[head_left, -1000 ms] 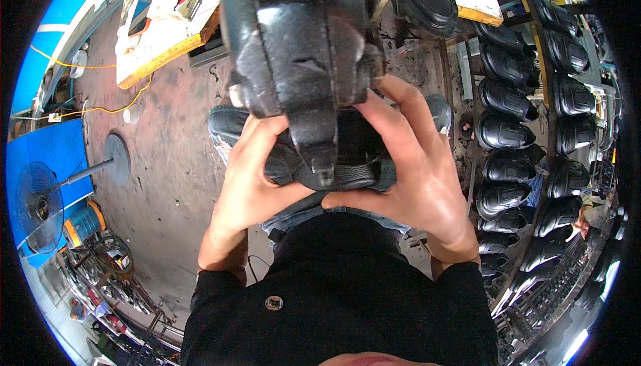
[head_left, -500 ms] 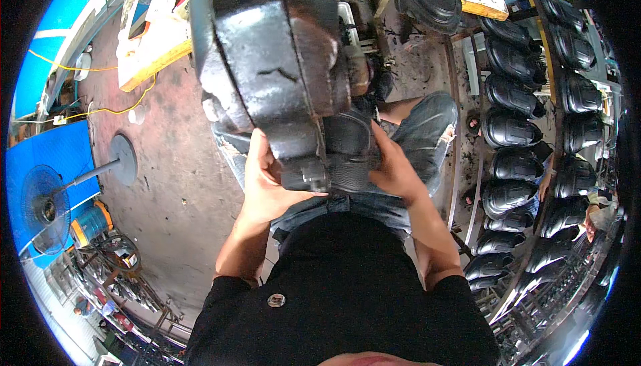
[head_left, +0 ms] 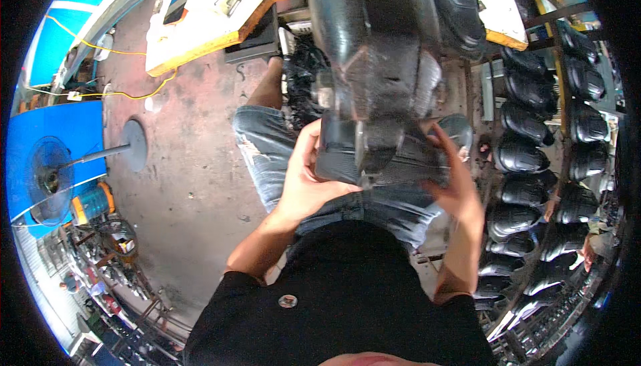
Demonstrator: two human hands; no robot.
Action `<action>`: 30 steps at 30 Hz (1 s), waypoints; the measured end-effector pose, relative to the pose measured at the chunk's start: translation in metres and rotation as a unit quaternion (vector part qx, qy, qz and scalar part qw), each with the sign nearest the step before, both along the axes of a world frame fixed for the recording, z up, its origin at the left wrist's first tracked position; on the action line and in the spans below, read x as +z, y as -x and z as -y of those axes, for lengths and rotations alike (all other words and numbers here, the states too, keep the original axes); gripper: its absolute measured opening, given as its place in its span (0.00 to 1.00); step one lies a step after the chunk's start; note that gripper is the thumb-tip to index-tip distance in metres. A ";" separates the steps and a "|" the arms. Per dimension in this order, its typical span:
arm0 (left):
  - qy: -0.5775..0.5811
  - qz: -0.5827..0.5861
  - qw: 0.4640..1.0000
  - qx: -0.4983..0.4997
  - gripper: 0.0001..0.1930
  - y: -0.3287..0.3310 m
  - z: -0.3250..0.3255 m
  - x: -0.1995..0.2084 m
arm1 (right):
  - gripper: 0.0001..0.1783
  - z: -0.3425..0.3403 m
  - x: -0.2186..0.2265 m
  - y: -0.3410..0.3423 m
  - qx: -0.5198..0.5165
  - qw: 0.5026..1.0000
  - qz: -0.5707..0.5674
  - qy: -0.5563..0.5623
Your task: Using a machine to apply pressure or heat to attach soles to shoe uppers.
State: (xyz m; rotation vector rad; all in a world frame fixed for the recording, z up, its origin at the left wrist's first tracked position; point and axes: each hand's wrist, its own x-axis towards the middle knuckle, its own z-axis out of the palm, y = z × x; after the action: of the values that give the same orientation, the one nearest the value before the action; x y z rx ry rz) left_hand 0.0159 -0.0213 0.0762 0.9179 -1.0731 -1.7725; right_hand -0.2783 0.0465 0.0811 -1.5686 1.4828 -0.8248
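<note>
A black shoe (head_left: 337, 152), with a textured surface, lies beneath the lower end of a dark metal machine head (head_left: 384, 79) above my lap. My left hand (head_left: 308, 182) closes on its left end, thumb along the lower edge and fingers behind. On the other side my right hand (head_left: 459, 182) curls round the right end, fingers above and thumb below, slightly smeared by motion. The machine head hides the shoe's middle, so where the two touch cannot be seen. Another black shoe (head_left: 457, 12) rests beyond the machine on the right.
Racks on the right hold several rows of black shoes (head_left: 521, 155). A white worktable (head_left: 193, 49) with a yellow edge stands ahead left, near a yellow cable (head_left: 127, 95). A standing fan (head_left: 53, 175) is at the far left. Dark scraps (head_left: 304, 75) lie beside the machine.
The machine, hands and shoe now appear further right in view, and the surroundings have shifted too. More of the shoe shows left of the machine head, with both hands still holding it.
</note>
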 end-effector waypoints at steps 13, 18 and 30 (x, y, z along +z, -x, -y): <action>0.309 0.240 0.920 -0.024 0.43 0.006 0.042 0.067 | 0.77 0.031 0.002 -0.100 -0.047 0.965 0.250 0.067; 0.346 0.271 0.898 -0.024 0.43 -0.006 0.044 0.068 | 0.75 0.037 0.001 -0.104 -0.019 0.975 0.203 0.091; 0.230 0.121 0.964 -0.059 0.45 -0.014 0.039 0.041 | 0.67 0.041 0.026 -0.090 0.009 0.984 0.163 0.069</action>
State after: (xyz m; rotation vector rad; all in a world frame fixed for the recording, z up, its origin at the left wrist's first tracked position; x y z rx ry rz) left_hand 0.0303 -0.0606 0.1177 0.8011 -1.6431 -1.4292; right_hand -0.1881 0.0051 0.1075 -1.4598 1.1955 -1.1332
